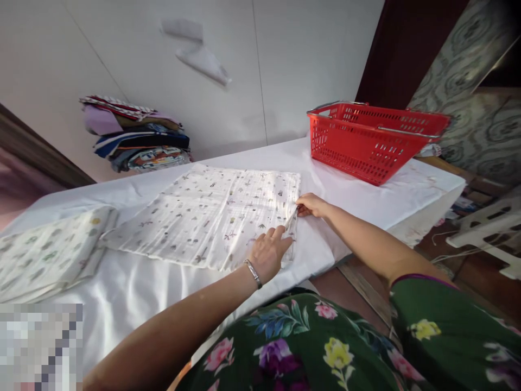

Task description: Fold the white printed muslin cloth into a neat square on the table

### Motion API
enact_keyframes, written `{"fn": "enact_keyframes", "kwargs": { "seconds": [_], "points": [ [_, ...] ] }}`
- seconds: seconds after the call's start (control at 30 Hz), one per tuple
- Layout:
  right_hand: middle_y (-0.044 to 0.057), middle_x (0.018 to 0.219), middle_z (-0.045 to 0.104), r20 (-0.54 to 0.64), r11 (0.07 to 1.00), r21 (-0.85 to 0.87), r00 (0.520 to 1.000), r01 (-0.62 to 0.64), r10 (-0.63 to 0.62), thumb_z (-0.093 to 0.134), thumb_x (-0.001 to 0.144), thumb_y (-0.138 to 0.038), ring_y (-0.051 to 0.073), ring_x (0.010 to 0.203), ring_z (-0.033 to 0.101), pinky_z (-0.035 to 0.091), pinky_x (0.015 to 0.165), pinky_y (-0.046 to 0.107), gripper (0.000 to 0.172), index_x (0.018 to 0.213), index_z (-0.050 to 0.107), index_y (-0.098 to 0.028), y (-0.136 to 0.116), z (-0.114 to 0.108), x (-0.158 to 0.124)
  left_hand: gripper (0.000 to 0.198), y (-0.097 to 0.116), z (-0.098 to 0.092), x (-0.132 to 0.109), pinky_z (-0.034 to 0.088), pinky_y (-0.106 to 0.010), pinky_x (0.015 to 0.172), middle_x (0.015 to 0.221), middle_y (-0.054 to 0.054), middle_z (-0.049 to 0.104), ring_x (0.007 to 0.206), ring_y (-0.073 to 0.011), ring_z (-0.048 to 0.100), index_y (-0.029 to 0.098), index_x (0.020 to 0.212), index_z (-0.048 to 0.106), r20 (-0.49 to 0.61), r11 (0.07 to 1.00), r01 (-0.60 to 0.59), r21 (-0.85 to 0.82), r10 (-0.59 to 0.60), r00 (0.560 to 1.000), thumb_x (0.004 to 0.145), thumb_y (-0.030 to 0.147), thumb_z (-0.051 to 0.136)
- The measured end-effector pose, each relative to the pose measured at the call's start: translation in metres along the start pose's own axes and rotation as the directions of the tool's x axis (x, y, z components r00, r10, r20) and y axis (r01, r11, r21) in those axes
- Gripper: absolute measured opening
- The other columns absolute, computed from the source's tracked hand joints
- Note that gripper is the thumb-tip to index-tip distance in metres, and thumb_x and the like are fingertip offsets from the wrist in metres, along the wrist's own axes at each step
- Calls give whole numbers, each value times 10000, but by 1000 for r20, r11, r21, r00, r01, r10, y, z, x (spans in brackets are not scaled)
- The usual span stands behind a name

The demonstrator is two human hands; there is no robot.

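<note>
A white muslin cloth (211,212) with small printed figures lies spread on the white-covered table. My right hand (311,205) pinches the cloth's right edge between thumb and fingers, lifting a small fold there. Close by, my left hand (268,252) rests on the cloth near its front right corner, fingers stretched out and a bracelet (253,273) on the wrist. At the left, a folded cloth (52,250) with a leafy print touches or lies very close to the spread one.
A red plastic basket (366,141) with metal handles stands at the back right of the table (134,293). Behind the table's far left side is a pile of folded clothes (140,136). A white plastic stool (488,231) stands on the floor to the right.
</note>
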State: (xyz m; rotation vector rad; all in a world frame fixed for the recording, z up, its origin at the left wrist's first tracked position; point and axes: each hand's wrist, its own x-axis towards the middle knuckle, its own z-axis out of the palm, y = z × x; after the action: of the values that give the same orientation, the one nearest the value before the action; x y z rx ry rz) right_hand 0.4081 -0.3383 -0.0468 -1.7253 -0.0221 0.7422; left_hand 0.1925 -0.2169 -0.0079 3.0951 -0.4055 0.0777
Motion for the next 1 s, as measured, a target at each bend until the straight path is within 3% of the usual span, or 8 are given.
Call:
{"fn": "enact_keyframes", "kwargs": {
  "seconds": [0.1,0.3,0.43,0.57,0.67,0.77,1.0],
  "points": [
    [12,489,575,6,1000,7,1000,-5,5,556,745,-46,124,422,580,527,454,235,81,699,527,-106,1,0,2,197,-1,4,8,410,-381,753,990,-101,539,937,-237,485,171,761,643,15,994,-95,56,94,995,808,138,454],
    [2,489,564,11,999,33,1000,-5,4,548,754,-49,116,419,576,526,460,226,82,704,519,-108,4,-2,3,384,1,9,31,390,-377,769,818,-82,597,860,-230,536,166,665,670,102,998,21,-55,-15,995,810,475,495],
    [5,496,565,19,999,48,1000,3,-4,530,754,-38,125,430,585,525,453,230,86,709,516,-110,5,-2,1,325,1,11,37,386,-365,750,809,-66,621,830,-228,563,177,647,668,159,988,129,-87,-114,981,749,464,557],
    [8,502,569,29,998,55,999,12,-14,538,750,-43,130,444,593,523,449,227,81,716,514,-112,6,-2,2,205,-4,7,35,388,-330,691,817,-46,636,782,-200,571,193,663,678,226,969,209,-135,-175,958,734,339,553],
    [18,520,586,31,998,56,999,18,-20,557,741,-53,126,449,593,524,456,220,72,730,518,-112,6,-3,3,182,2,4,30,381,-330,686,812,-49,628,768,-186,556,183,680,672,116,974,188,-129,-173,978,746,239,511],
    [21,519,592,29,998,50,999,25,-26,567,727,-57,115,434,579,525,458,216,63,730,531,-109,7,-3,3,199,14,6,23,368,-366,718,808,-74,599,823,-209,529,162,695,659,-57,997,42,-66,-46,997,773,202,481],
    [16,507,587,20,999,39,999,33,-34,575,722,-69,113,426,569,520,443,219,56,709,539,-110,7,-3,3,175,19,18,20,363,-368,708,839,-74,568,844,-208,500,157,671,639,-62,997,-44,-69,40,997,786,204,516]
  ]
}}
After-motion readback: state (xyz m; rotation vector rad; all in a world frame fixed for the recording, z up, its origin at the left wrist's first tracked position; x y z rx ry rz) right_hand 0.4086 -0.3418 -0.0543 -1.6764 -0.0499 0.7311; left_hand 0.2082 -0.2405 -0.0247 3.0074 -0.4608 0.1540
